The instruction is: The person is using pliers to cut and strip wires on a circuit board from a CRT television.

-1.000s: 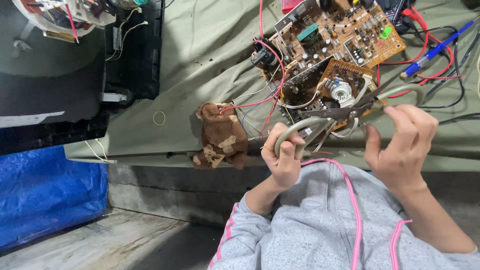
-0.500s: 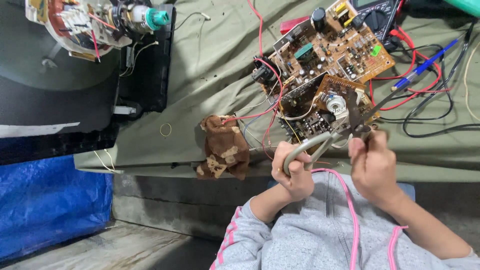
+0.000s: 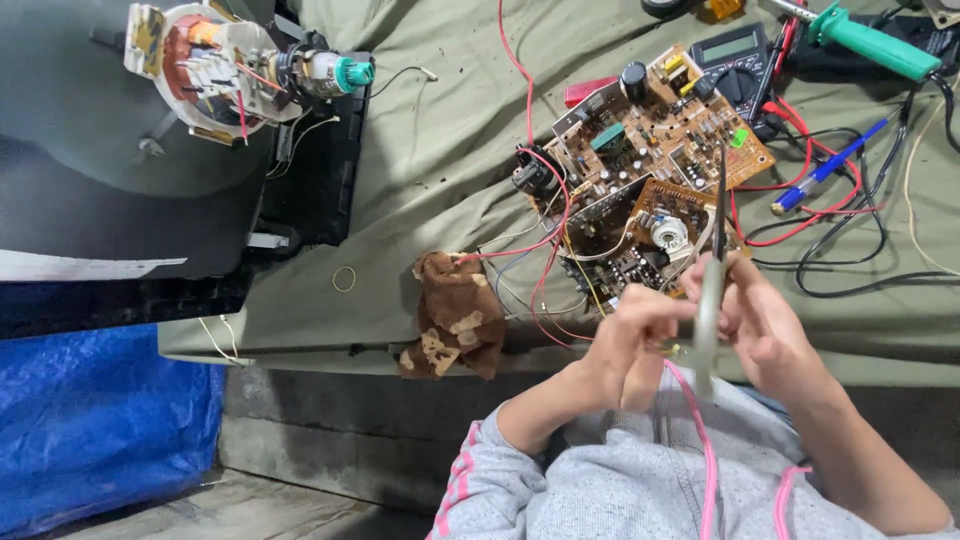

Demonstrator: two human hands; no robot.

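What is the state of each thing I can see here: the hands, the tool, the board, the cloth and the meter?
left hand: closed around the pliers' handle
right hand: closed on the pliers from the other side
pliers: held upright, tip over the board
circuit board: bare, lying flat, wires attached
brown cloth: crumpled at the table edge
multimeter: lying face up, display blank
blue pen: lying loose among cables

Our fingers [image 3: 650,310] cover the handles of the pliers [image 3: 712,290], so we cannot tell how the grip sits. The parts on the circuit board [image 3: 660,150] are too small to tell apart. The frame's top edge cuts off the green-handled tool [image 3: 870,42], and the bottom edge our sleeves [image 3: 600,490].
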